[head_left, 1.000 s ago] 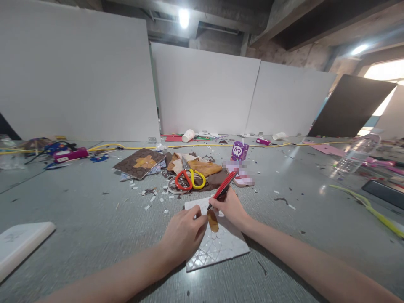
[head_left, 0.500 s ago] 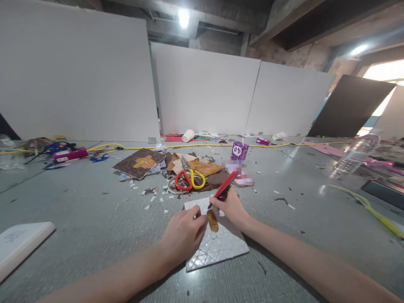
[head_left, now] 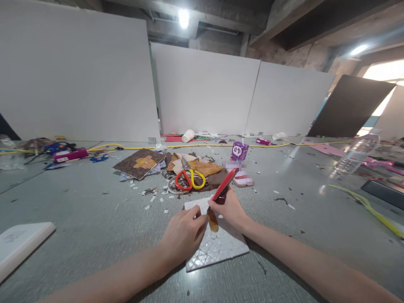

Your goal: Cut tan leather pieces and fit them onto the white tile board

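A white board with a quilted, shiny pattern [head_left: 217, 248] lies flat in front of me. On it rests a small brown oval piece [head_left: 213, 223]. My left hand [head_left: 184, 231] leans on the board with curled fingers, its fingertips at the piece's left edge; their undersides are hidden. In my right hand [head_left: 229, 208] is a red, ribbed, pen-shaped tool [head_left: 224, 185], held slanted like a pen. Its tip points down at the top end of the brown piece, partly covered by my fingers; I cannot tell whether it touches.
Beyond the board lie scissors with red and yellow handles [head_left: 190, 180] on brown and tan scraps [head_left: 205, 167]. A brown patterned square [head_left: 139, 163] is left of them, a purple drink carton [head_left: 239, 151] right. A white block [head_left: 23, 244] sits at left, a plastic bottle [head_left: 356, 153] at right.
My right hand and the red tool have shifted slightly left and down, bringing the tip to the brown piece's top end. My left hand has stayed in place.
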`<state>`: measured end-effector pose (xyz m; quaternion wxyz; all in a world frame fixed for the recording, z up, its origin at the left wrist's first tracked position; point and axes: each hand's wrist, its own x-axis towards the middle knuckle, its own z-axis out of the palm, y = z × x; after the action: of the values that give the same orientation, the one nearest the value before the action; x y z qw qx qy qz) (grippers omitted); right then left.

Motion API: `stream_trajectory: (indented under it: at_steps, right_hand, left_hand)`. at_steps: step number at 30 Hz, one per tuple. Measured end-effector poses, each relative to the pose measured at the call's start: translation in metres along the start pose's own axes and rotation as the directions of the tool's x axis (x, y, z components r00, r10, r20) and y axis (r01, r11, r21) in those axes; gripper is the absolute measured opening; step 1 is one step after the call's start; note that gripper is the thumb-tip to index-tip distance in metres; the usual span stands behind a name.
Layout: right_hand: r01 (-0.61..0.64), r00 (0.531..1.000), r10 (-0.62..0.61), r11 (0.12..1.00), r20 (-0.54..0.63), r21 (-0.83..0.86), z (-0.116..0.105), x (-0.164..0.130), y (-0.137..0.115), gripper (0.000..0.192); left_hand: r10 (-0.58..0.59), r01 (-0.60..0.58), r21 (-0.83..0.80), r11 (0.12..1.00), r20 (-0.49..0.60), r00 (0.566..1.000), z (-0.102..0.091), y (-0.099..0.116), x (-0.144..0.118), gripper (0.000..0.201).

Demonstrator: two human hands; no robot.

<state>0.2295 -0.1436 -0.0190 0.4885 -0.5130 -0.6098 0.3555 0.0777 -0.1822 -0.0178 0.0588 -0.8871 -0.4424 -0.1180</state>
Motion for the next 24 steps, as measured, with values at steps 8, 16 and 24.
stream_trajectory:
  at_steps: [8,16,24]
  right_hand:
    - [-0.107,0.994,0.105,0.991,-0.021,-0.083,-0.0029,0.0023,0.004,0.023]
    - [-0.103,0.995,0.103,0.991,0.005,-0.086,-0.0023,0.0009,0.0003,0.024]
    - [-0.132,0.991,0.132,0.983,-0.008,-0.125,-0.0012,-0.0007,-0.0043,0.02]
  left_hand:
    - [0.005,-0.005,-0.001,1.0,-0.014,1.0,0.0011,-0.0008,0.0001,0.021]
    - [0.008,-0.008,0.008,1.0,-0.013,1.0,0.002,-0.0014,0.0005,0.02]
    - [0.001,-0.001,-0.011,1.0,-0.003,1.0,0.0008,-0.0009,-0.0002,0.022]
